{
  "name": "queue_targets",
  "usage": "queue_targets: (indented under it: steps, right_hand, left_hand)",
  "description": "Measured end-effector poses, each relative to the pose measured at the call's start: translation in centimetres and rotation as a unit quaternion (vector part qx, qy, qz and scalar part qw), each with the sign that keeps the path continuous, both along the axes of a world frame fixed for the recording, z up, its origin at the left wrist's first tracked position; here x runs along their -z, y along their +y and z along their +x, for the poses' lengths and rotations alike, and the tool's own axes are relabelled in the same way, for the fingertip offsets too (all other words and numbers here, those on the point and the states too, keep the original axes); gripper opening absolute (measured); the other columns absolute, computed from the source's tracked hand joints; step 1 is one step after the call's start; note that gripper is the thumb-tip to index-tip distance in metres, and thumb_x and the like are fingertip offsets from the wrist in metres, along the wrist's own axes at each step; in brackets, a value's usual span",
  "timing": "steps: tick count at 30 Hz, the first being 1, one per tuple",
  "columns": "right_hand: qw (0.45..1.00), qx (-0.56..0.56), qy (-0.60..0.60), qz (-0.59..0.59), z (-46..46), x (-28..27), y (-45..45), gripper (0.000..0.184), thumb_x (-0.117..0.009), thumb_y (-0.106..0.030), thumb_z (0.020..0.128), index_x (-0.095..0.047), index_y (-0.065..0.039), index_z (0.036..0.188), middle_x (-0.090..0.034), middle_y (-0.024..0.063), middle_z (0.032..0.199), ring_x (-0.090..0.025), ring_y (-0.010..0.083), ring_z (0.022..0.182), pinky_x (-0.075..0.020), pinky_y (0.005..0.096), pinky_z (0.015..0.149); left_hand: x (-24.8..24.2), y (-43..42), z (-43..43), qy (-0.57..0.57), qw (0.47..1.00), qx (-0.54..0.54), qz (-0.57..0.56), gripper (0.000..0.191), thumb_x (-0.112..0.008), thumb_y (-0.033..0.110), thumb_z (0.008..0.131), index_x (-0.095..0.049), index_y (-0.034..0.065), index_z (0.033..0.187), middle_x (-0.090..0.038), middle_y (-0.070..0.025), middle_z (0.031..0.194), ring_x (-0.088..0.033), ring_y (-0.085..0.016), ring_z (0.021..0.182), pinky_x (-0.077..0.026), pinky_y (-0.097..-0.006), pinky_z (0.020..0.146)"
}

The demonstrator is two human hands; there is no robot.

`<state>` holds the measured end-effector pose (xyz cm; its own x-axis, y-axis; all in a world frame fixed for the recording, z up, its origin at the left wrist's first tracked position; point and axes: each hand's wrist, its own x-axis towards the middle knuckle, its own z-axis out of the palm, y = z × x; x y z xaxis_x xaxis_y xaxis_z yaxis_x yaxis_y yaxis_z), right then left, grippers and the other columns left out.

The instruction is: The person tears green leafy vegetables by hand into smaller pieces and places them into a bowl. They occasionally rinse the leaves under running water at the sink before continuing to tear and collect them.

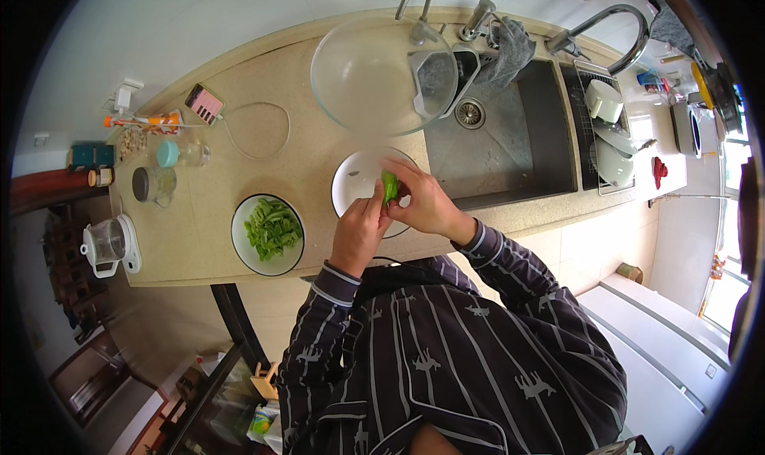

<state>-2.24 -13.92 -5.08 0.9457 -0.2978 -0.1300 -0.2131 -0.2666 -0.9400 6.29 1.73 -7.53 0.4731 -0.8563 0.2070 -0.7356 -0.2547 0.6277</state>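
Both hands meet over a white bowl with a dark rim point(345, 183), holding one green pepper, by its look point(389, 187). My left hand point(363, 225) grips it from the left with thumb and fingers. From the right, my right hand point(423, 197) closes its fingers around it. A small dark bit lies inside the bowl. To the left, a second white bowl point(239, 235) holds a heap of cut green pieces. Beyond the hands stands a large clear glass bowl point(340, 90). The palms and part of the pepper are hidden.
A steel sink point(496, 150) with taps lies at the right, a dish rack with a white pot point(603, 101) beyond it. A phone point(204, 103) on a cable, a jar with a turquoise lid point(168, 154), a glass jug point(154, 185) and a white kettle point(107, 243) stand left.
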Motion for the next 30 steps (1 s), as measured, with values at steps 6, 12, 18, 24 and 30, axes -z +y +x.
queue_targets:
  steps: [6,12,18,24,30]
  right_hand:
    - [0.987,-0.090,-0.068,-0.114,-0.9,-3.2,-0.6,0.087,-0.066,0.003,0.073,-0.026,-0.004,0.150,-0.040,0.0235,0.144,-0.060,0.0429,0.104,-0.0536,0.0414,0.084]
    - [0.995,-0.067,-0.060,-0.039,-0.5,-4.5,-0.6,0.087,-0.069,0.002,0.074,-0.027,-0.004,0.150,-0.042,0.0227,0.142,-0.060,0.0426,0.104,-0.0528,0.0411,0.088]
    - [0.987,-0.053,-0.118,-0.093,-0.7,-5.5,-0.1,0.083,-0.072,0.005,0.074,-0.033,-0.003,0.147,-0.055,0.0206,0.125,-0.066,0.0245,0.088,-0.0551,0.0340,0.081]
    - [0.993,-0.038,-0.098,0.058,-0.9,-6.4,-0.3,0.077,-0.066,0.011,0.076,-0.035,-0.001,0.145,-0.064,0.0184,0.109,-0.070,0.0208,0.089,-0.0558,0.0345,0.086]
    - [0.994,0.000,-0.090,0.067,-0.5,-6.1,0.0,0.069,-0.064,0.010,0.078,-0.039,0.000,0.142,-0.063,0.0191,0.109,-0.071,0.0220,0.090,-0.0589,0.0342,0.077]
  left_hand:
    - [-0.7,0.8,0.0,-0.016,0.997,-0.007,-0.080,0.057,-0.069,-0.003,0.078,-0.052,-0.0043,0.133,-0.060,-0.0121,0.075,-0.062,-0.027,0.070,-0.051,-0.0358,0.060]
    - [-2.3,0.7,0.5,0.075,0.990,-0.012,-0.120,0.052,-0.068,-0.005,0.081,-0.054,-0.0036,0.131,-0.066,-0.0164,0.096,-0.067,-0.029,0.086,-0.055,-0.0350,0.073]
    - [-4.1,0.7,0.3,0.031,0.987,-0.009,-0.160,0.051,-0.071,-0.003,0.081,-0.055,-0.0041,0.129,-0.067,-0.0182,0.106,-0.067,-0.031,0.091,-0.055,-0.0364,0.078]
    - [-5.6,0.7,0.4,0.067,0.986,-0.003,-0.151,0.049,-0.075,-0.001,0.079,-0.059,-0.0031,0.125,-0.068,-0.0182,0.106,-0.067,-0.029,0.094,-0.055,-0.0340,0.077]
    - [-5.8,0.4,-0.3,0.122,0.983,-0.051,-0.129,0.033,-0.072,-0.003,0.083,-0.063,-0.0013,0.115,-0.070,-0.0167,0.099,-0.070,-0.024,0.083,-0.056,-0.0302,0.073]
